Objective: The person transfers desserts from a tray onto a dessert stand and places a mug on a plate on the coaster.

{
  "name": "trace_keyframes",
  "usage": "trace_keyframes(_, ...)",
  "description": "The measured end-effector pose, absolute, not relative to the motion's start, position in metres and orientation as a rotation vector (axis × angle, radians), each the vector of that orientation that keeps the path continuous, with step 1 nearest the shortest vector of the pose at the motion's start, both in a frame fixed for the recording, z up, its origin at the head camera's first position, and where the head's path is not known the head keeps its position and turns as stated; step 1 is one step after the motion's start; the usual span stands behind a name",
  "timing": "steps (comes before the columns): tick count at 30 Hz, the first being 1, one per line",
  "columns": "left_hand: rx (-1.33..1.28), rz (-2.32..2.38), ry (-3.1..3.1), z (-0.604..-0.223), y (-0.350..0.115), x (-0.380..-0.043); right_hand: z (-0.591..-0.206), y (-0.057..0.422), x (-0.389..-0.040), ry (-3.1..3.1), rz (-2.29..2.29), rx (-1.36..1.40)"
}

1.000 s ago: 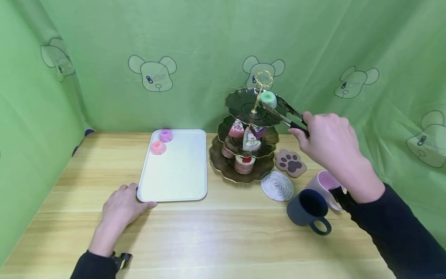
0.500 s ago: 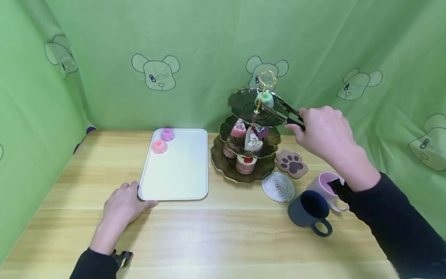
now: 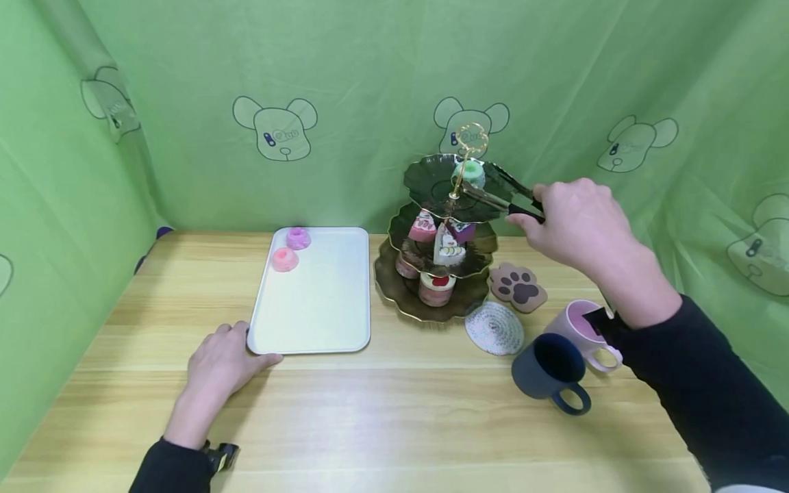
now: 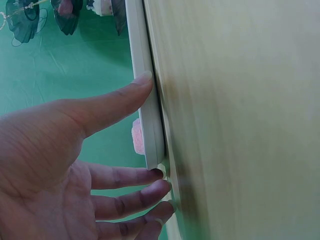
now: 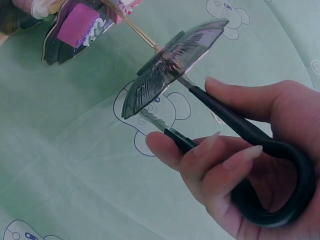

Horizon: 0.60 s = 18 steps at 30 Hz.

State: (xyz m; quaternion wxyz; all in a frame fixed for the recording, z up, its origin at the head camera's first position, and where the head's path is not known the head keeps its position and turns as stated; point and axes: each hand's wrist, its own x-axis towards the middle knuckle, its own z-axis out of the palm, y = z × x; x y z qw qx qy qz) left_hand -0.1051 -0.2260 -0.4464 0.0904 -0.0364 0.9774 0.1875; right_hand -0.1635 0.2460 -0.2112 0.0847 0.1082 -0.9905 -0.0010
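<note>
My right hand [image 3: 579, 222] holds black-handled tongs [image 5: 227, 112], whose two arms stand apart over the top tier of a dark, gold-rimmed three-tier stand [image 3: 425, 188]. A mint-green donut-shaped cake [image 3: 472, 174] sits on that tier behind the gold pole, with the tong tips beside it. In the right wrist view the tier hides the green cake. My left hand [image 3: 218, 361] touches the near left corner of a white tray [image 3: 320, 294], the thumb straight along its front edge, the fingers at its left side. A purple donut [image 3: 298, 238] and a pink donut [image 3: 285, 259] lie on the tray.
Cake slices [image 3: 448, 248] fill the middle tier, and round cakes [image 3: 436, 290] stand on the bottom one. Right of the stand lie a paw-shaped coaster [image 3: 518, 287] and a round woven coaster [image 3: 494, 329]. A dark blue mug [image 3: 542, 370] and a pink mug [image 3: 573, 325] stand under my right forearm.
The green cake has shifted left, from beside the pole to behind it on the top tier. The tong arms have spread a little wider since half a second ago. My left hand stays at the tray.
</note>
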Motion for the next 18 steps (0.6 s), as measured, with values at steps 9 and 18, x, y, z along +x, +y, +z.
trace_keyframes(9, -0.105, 0.551, 2.907, -0.448, -0.227, -0.104, -0.203, 0.255, -0.15, -3.006, 0.003, 0.252)
trace_keyframes(18, -0.1, 0.55, 2.912, -0.446, -0.228, -0.105, -0.203, 0.265, -0.114, -2.917, 0.013, 0.299)
